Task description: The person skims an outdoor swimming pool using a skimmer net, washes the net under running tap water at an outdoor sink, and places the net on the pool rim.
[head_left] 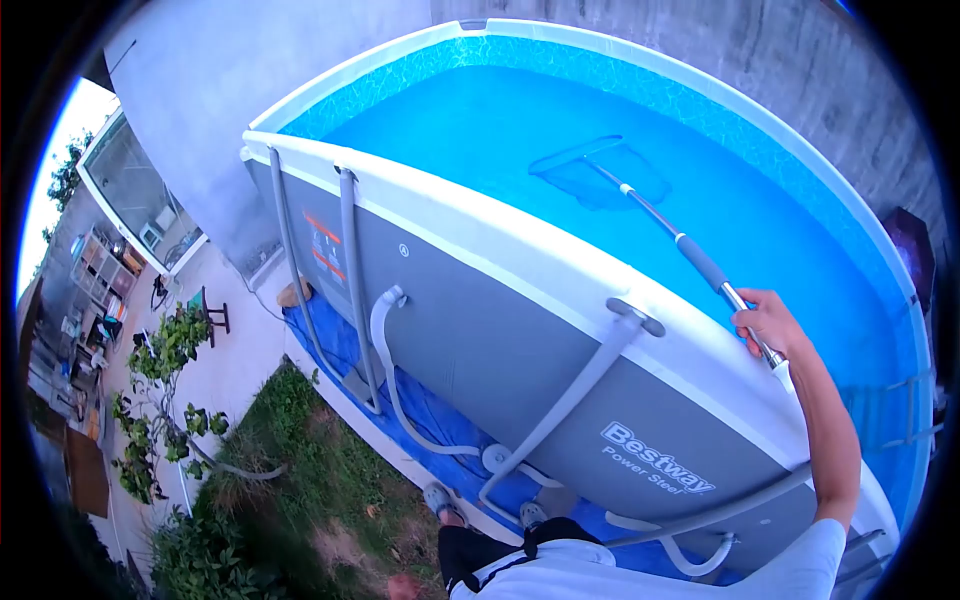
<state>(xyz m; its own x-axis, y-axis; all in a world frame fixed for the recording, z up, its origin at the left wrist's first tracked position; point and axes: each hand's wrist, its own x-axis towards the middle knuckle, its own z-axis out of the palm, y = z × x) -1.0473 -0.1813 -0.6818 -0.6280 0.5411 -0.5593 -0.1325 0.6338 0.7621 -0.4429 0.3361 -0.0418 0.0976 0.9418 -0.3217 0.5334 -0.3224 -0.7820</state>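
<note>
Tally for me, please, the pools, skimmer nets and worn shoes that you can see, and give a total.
Pool: 1
Skimmer net, held by its pole in the right hand: 1
Worn shoes: 2
Total: 4

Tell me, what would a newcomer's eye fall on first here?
Probably the bright blue water of the big pool, spread across the upper middle and right. Next comes the right hand, right of centre, gripping a pole whose net shows against the water. Then the white "Bestway" lettering stands out on the grey wall, lower right.
</note>
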